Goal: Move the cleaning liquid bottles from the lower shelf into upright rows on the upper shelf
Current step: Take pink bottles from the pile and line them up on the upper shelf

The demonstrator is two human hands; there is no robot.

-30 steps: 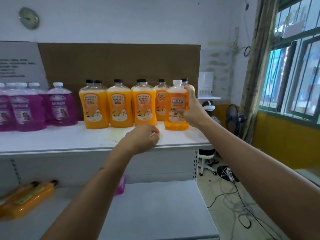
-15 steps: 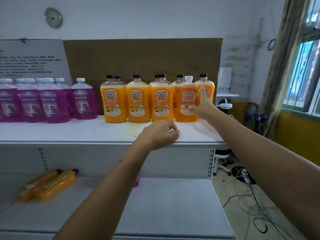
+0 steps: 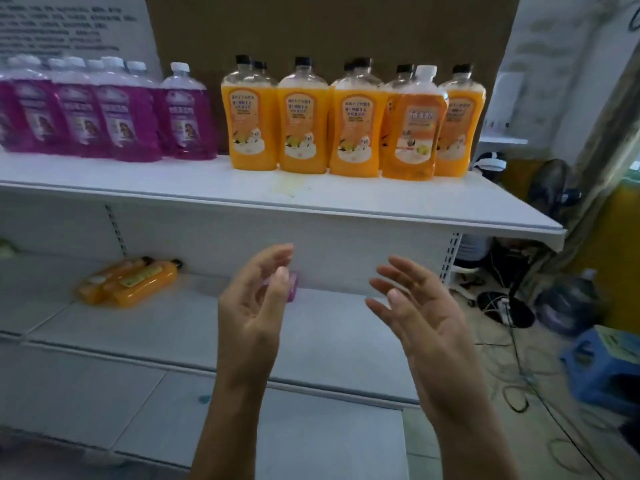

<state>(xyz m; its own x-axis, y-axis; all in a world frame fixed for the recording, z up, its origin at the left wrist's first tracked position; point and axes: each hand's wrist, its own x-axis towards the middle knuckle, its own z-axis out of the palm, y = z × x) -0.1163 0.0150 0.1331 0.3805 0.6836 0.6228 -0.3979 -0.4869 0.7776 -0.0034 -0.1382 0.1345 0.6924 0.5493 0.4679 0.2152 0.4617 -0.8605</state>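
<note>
1. Below the white upper shelf (image 3: 346, 202), both hands hang empty, fingers loosely spread.
2. Two clear plastic bottles of orange liquid (image 3: 133, 284) lie on the white lower shelf (image 3: 173, 327), at ten o'clock from the left hand (image 3: 254, 303), caps pointing two o'clock.
3. Left hand is nearer than the right hand (image 3: 415, 306); a purple bottle (image 3: 292, 291) peeks out behind its fingers.

Both forearms are bare, with no sleeve in view. The left hand (image 3: 254, 306) and the right hand (image 3: 420, 310) wear no glove, ring or watch. Fingernails are short and unpainted.
</note>
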